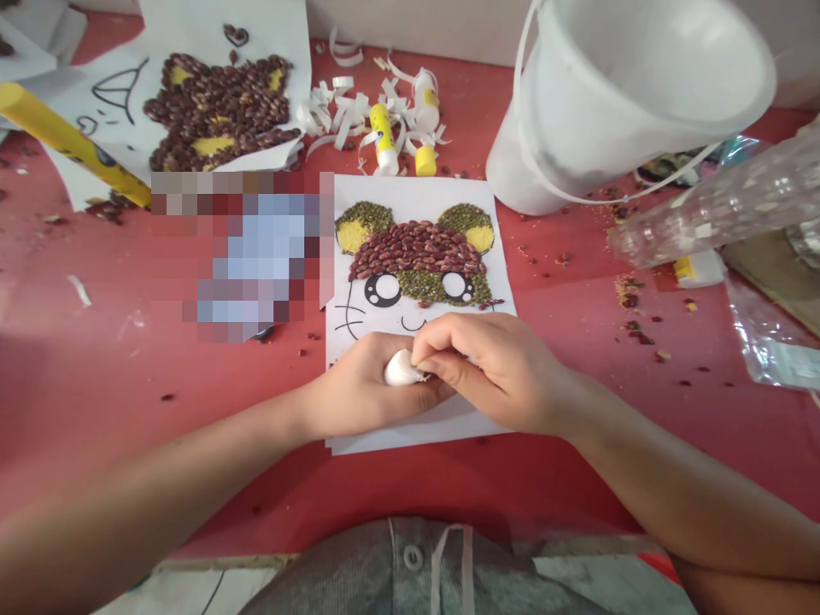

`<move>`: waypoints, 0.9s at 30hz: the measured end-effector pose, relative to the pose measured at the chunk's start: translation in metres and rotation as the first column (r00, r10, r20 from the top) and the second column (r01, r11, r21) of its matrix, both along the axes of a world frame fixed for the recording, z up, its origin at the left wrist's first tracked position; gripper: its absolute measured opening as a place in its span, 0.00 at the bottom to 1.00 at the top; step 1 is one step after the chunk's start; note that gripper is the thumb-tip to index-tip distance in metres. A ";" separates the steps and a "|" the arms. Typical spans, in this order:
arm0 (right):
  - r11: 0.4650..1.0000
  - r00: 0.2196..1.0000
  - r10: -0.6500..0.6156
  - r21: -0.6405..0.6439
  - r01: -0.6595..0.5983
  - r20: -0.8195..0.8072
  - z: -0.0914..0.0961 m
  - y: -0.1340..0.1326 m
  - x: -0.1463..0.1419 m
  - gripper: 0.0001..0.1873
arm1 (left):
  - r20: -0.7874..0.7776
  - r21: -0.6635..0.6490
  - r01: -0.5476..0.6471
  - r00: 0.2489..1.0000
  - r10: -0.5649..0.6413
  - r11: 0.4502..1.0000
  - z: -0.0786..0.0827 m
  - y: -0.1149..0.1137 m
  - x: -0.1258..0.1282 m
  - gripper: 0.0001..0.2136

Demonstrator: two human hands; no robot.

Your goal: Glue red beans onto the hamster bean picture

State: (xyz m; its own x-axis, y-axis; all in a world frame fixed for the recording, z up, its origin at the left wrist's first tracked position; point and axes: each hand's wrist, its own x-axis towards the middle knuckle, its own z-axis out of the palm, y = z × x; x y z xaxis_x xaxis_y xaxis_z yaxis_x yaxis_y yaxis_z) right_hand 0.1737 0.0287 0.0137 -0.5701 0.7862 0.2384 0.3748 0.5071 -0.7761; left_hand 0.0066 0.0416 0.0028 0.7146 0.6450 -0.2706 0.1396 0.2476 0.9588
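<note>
My left hand [359,389] is wrapped round a white rounded thing [401,369] that looks like the end of a glue stick; the rest is hidden in the fist. Over it, thumb and forefinger of my right hand [496,363] pinch together at the white tip, and whatever they hold is too small to make out. Both hands are above the lower part of a paper sheet [410,436] with a cartoon animal face. Dark red beans [419,248] cover its forehead, green beans [419,284] fill parts of the ears and face, and yellow grains [354,236] fill the inner ears.
A white bucket [531,145] stands at the back right, near a clear plastic bottle [711,205]. Glue sticks [383,137] and paper strips [349,115] lie behind the sheet. Back left are another bean picture [218,107] and a yellow tube [77,145]. Loose beans dot the red table [256,444].
</note>
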 end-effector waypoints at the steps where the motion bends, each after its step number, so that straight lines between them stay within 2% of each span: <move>1: 1.000 1.000 0.003 0.000 -0.003 -0.004 0.000 0.000 0.000 0.06 | 0.003 -0.002 0.003 1.000 -0.003 1.000 0.000 0.000 0.000 0.09; 9: 1.000 0.997 0.016 -0.018 -0.018 -0.075 -0.004 0.000 0.001 0.06 | -0.002 -0.036 0.017 1.000 -0.017 0.999 -0.001 0.001 -0.002 0.09; 13: 0.991 0.989 -0.024 -0.137 0.004 -0.148 -0.007 -0.001 0.000 0.06 | -0.002 -0.101 -0.017 1.000 0.017 0.995 -0.004 0.001 -0.001 0.10; 17: 0.953 0.972 -0.078 -0.302 0.008 -0.220 -0.005 0.001 0.002 0.06 | 0.016 -0.163 -0.025 0.999 0.028 0.986 -0.004 0.002 -0.002 0.10; 19: 0.938 0.963 -0.134 -0.344 0.047 -0.234 -0.005 0.003 0.009 0.06 | -0.022 -0.187 -0.040 0.999 0.036 0.981 -0.003 0.002 -0.003 0.12; 21: 0.935 0.947 -0.240 -0.314 0.166 -0.214 -0.007 0.007 0.022 0.05 | -0.058 -0.205 -0.044 0.998 0.032 0.978 -0.002 0.003 -0.003 0.13; 24: 0.898 0.898 -0.426 -0.171 0.404 -0.114 -0.013 0.012 0.045 0.04 | -0.077 -0.218 -0.041 0.997 0.025 0.975 -0.002 0.004 -0.004 0.14; 27: 0.868 0.865 -0.490 -0.035 0.496 0.106 -0.020 0.014 0.062 0.03 | -0.072 -0.211 -0.042 0.997 0.027 0.977 -0.003 0.004 -0.004 0.14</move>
State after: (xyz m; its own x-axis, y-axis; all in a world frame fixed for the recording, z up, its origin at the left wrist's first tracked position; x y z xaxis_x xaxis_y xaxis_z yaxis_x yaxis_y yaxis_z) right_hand 0.2358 0.0426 -0.0065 -0.1210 0.9814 0.1493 0.6341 0.1921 -0.7490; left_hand 0.0025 0.0458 0.0001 0.6679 0.5917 -0.4514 0.1908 0.4501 0.8723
